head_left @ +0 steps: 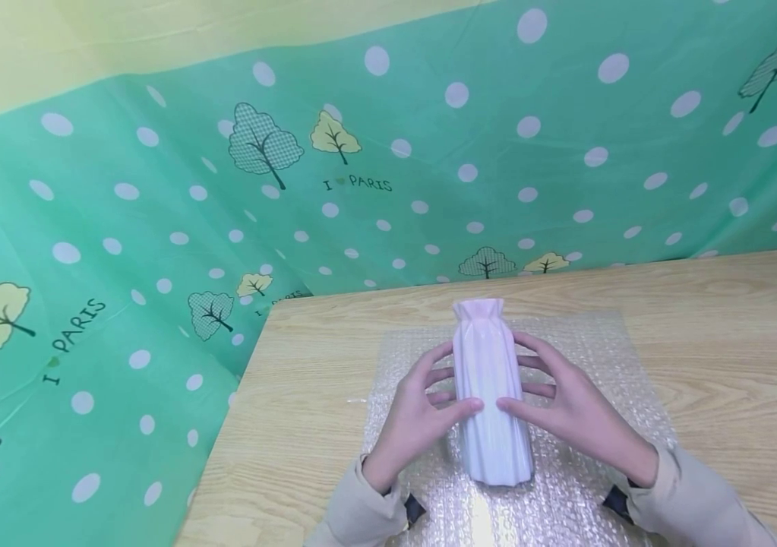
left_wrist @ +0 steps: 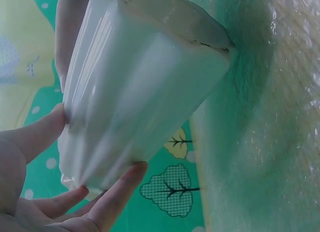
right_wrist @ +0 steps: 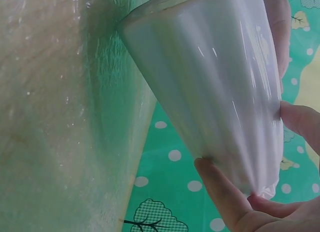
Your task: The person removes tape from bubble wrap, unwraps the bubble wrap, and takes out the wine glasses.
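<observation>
A white fluted vase point(head_left: 487, 357) with a pinched neck and flared rim is held between both hands, its neck pointing away and its base towards me. My left hand point(head_left: 412, 414) grips its left side, thumb on the upper face and fingers spread along the flank. Mirroring it, my right hand point(head_left: 576, 406) grips the right side. Both wrist views show the vase point(left_wrist: 135, 82) tilted, with the edge of its base close to the bubble wrap point(head_left: 579, 501). Fingertips press on the fluted wall point(right_wrist: 215, 92) near the neck end.
The sheet of bubble wrap lies flat under the vase on a light wooden table point(head_left: 737, 342). Behind and to the left hangs a green curtain point(head_left: 429, 152) with white dots and printed trees. The table's left edge runs beside the curtain.
</observation>
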### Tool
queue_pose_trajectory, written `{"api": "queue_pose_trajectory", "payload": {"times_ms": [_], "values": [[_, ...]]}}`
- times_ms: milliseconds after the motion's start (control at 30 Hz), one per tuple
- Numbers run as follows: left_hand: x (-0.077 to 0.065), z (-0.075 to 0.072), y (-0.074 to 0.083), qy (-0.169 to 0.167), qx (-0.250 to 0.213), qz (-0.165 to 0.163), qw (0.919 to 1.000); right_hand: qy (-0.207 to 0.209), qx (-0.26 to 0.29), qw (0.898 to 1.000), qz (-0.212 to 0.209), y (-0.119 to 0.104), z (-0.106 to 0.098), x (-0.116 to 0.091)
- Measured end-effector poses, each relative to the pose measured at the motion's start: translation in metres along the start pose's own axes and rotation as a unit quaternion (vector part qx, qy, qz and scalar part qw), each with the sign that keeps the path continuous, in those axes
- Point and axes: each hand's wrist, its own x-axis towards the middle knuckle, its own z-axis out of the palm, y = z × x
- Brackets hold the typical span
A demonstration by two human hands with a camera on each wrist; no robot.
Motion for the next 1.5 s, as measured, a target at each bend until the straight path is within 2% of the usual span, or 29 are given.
{"api": "queue_pose_trajectory", "payload": {"times_ms": [167,400,600,867,1500], "values": [[-0.0003,0.0011,0.0006,0.006,0.0,0.009,0.9999,0.006,0.004,1.0,-0.004,-0.0001,-0.0004,0.0002],[-0.0016,0.0023,0.0032,0.019,0.024,0.038,0.9988,0.016,-0.008,0.999,-0.028,-0.0019,-0.0018,0.0006],[-0.0025,0.0034,0.0045,0.024,0.02,0.049,0.9983,0.018,-0.01,0.999,-0.034,-0.0037,-0.0029,-0.0005],[-0.0015,0.0038,0.0029,0.029,0.031,0.089,0.9951,0.034,-0.027,0.997,-0.058,-0.0049,-0.0028,-0.0011],[-0.0018,0.0065,0.0018,0.047,0.025,0.125,0.9907,0.073,-0.046,0.991,-0.1,-0.005,-0.0011,-0.0018]]}}
